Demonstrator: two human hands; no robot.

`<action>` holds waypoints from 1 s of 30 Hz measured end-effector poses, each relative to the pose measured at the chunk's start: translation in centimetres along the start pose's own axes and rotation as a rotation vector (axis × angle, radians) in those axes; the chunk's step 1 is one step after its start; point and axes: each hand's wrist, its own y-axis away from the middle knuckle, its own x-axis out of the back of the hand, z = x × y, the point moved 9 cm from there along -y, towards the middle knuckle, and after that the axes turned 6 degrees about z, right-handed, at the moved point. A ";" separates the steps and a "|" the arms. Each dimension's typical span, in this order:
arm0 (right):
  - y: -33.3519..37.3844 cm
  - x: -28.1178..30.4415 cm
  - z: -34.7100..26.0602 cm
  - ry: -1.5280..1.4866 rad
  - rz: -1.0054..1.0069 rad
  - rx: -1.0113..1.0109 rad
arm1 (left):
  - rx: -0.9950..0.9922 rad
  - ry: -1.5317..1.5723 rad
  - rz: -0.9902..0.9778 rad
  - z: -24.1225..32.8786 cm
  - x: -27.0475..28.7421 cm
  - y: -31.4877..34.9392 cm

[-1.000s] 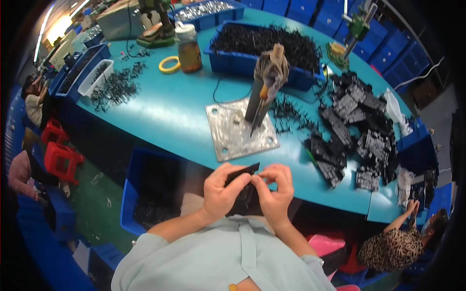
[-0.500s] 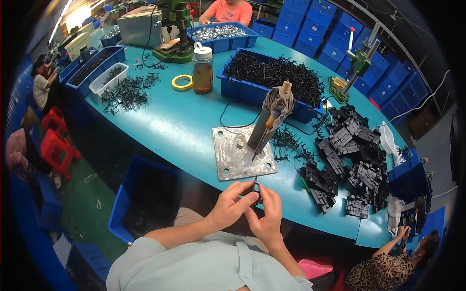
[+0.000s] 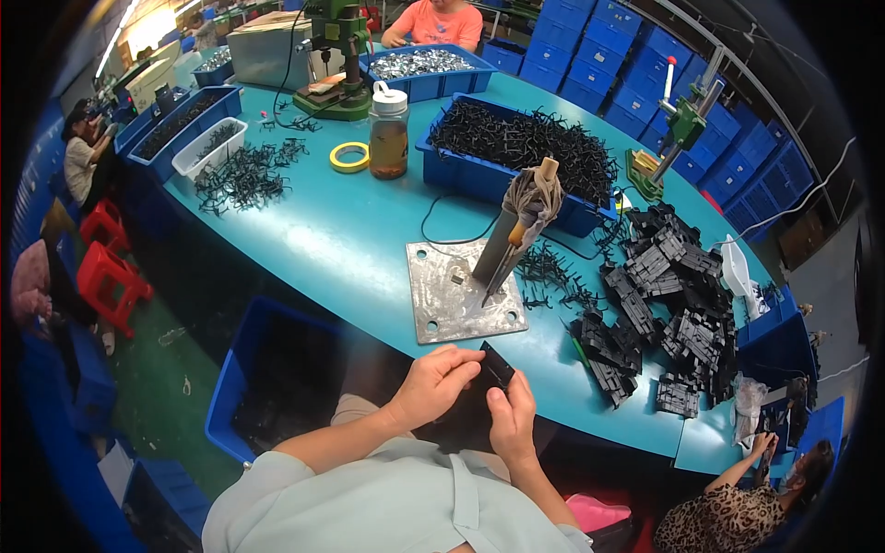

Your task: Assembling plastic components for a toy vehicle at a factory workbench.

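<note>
In front of my body, just off the table's near edge, is a flat black plastic part [image 3: 498, 365], tilted with a broad dark face showing. My right hand [image 3: 513, 419] grips its lower right end between thumb and fingers. The closed thumb and fingers of my left hand [image 3: 435, 385] meet its upper left edge; any small piece between them is hidden. Beyond my hands a metal base plate [image 3: 433, 290] lies on the table, bearing an upright post with a cloth [image 3: 533, 198] wrapped around its top. A tool with an orange handle [image 3: 515, 234] leans along the post.
Black plastic housings [image 3: 687, 336] are heaped at right. Small black clips fill a blue bin [image 3: 442, 168] and lie loose on the teal table [image 3: 323, 244]. A bottle [image 3: 388, 138] and yellow tape [image 3: 349, 158] stand farther back. Below the edge, at left, is another blue bin [image 3: 221, 405]. Co-workers sit around.
The black part has turned from edge-on to show its broad face. My right hand has shifted slightly down and away from my left, whose fingers have drawn back a little.
</note>
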 end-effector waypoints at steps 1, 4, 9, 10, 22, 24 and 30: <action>0.1 0.0 0.1 0.002 0.000 -0.001 | 0.001 0.002 -0.001 -0.3 0.2 -0.2; 0.0 0.2 0.5 -0.122 0.043 -0.027 | -0.305 -0.335 0.013 1.8 0.5 -0.4; 0.2 -0.3 1.7 -0.276 0.011 -0.128 | -0.209 -0.186 0.067 0.9 1.0 -0.8; 0.2 -0.4 1.9 -0.275 0.010 -0.129 | -0.207 -0.186 0.068 0.3 1.0 -0.7; 0.5 -1.1 5.3 -0.567 0.012 -0.340 | 0.510 0.423 -0.178 -6.2 -0.1 -0.8; 0.3 -1.1 5.3 -0.440 -0.009 -0.341 | 0.546 0.513 -0.151 -6.4 0.0 -0.9; 0.1 0.1 4.6 -0.396 0.155 -0.430 | 0.589 0.586 -0.111 -7.4 0.5 -1.1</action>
